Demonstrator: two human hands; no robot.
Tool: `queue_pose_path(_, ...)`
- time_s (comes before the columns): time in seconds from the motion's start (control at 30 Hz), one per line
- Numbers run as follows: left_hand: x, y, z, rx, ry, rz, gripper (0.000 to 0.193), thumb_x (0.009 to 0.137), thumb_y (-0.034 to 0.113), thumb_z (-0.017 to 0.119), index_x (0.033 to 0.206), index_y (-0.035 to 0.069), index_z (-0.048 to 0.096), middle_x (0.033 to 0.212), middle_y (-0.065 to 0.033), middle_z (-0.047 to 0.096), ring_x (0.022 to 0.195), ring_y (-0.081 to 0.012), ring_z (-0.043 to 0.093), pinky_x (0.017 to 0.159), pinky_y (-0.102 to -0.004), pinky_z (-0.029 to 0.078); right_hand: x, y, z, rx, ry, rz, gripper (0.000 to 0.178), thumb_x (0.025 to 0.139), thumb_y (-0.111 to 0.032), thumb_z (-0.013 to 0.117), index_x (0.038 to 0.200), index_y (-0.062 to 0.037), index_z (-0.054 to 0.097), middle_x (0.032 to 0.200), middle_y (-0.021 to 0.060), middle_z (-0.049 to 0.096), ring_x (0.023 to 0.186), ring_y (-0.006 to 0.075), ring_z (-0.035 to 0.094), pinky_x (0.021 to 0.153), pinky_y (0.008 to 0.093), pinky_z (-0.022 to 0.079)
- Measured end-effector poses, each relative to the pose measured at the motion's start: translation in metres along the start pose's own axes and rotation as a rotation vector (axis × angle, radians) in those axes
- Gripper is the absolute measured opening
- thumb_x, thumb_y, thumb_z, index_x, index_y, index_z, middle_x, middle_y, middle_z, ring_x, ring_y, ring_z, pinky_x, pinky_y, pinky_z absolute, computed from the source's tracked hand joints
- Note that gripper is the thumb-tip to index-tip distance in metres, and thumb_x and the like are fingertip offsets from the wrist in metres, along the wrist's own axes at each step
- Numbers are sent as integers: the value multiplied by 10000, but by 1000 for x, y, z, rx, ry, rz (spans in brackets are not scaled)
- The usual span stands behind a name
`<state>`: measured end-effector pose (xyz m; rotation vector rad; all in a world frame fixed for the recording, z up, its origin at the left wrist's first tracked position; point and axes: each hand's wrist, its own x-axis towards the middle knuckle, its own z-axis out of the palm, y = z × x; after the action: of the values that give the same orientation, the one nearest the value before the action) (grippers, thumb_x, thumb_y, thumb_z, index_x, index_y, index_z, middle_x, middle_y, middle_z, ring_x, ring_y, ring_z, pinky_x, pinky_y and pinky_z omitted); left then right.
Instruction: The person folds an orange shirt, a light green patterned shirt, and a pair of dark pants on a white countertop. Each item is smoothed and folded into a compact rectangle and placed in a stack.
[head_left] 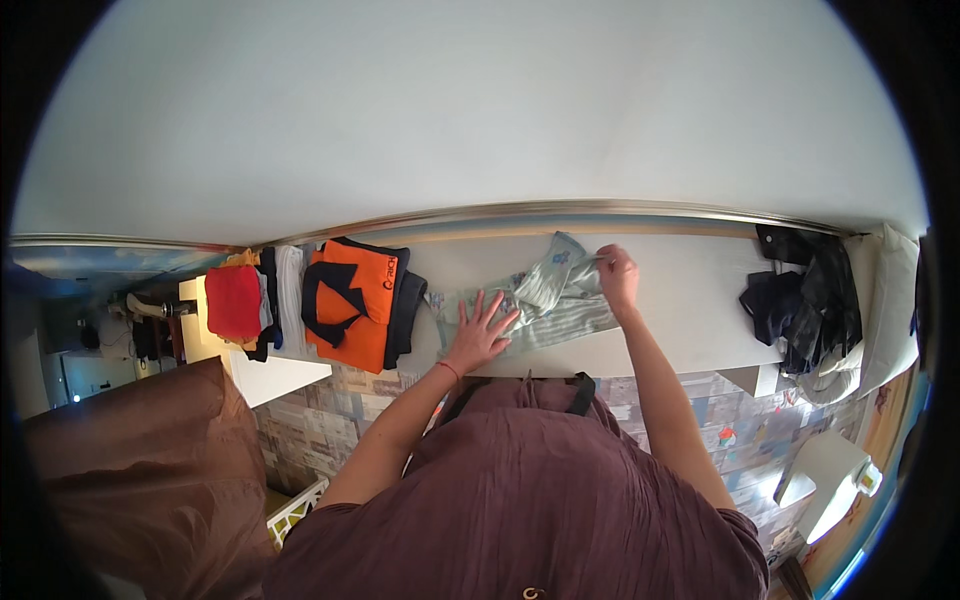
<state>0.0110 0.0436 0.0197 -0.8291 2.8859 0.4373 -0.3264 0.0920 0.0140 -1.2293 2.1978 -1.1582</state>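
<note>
Pale green cloth could bunch if the pinching right hand tugs; the left hand presses, spread wide.

Light: was soft, moderate | left side: lay dim | floor: glared at right | periphery: went black, straight edges bowed

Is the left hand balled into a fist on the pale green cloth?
No, the left hand lies open and spread out on the pale green cloth.

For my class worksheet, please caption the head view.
Left hand spread on a pale green garment, right hand pinching its edge, folded orange clothing at left.
</note>
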Motion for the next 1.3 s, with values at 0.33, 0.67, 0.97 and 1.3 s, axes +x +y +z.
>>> queue_pose_path(0.33, -3, -22, -6, -373, 318, -217, 662, 902, 278, 697, 1480, 123, 414, 1521, -171, 385, 1454, -416, 289, 1176, -536, 268, -5, -26, -29, -167, 154, -96, 280, 741, 63, 685, 975, -83, 635, 1039, 83, 653, 1036, 330, 599, 903, 452, 479)
queue_pose_path(0.67, 10, -63, -17, -377, 350, -194, 134, 883, 110, 684, 933, 108, 559, 841, -77, 601, 1226, -399, 562, 1061, -554, 350, -18, -66, 43, -299, -367, -218, 422, 734, -62, 786, 1131, -121, 655, 1161, 110, 604, 1061, 354, 603, 894, 463, 517)
queue_pose_path(0.97, 14, -58, -58, -476, 544, -97, 128, 937, 31, 583, 1038, 90, 530, 909, -119, 581, 1081, -376, 623, 1055, -510, 413, 21, -106, 10, -85, -318, -302, 228, 763, -22, 680, 957, -61, 568, 1263, 102, 617, 874, 353, 665, 699, 451, 532)
queue_pose_path(1.3, 1, -58, -41, -367, 374, -159, 233, 864, -23, 624, 1066, 92, 616, 1066, -147, 523, 1002, -366, 641, 735, -430, 543, 18, -127, -8, -75, -176, -421, 246, 778, 30, 649, 991, -83, 601, 998, 137, 671, 937, 376, 645, 756, 469, 537)
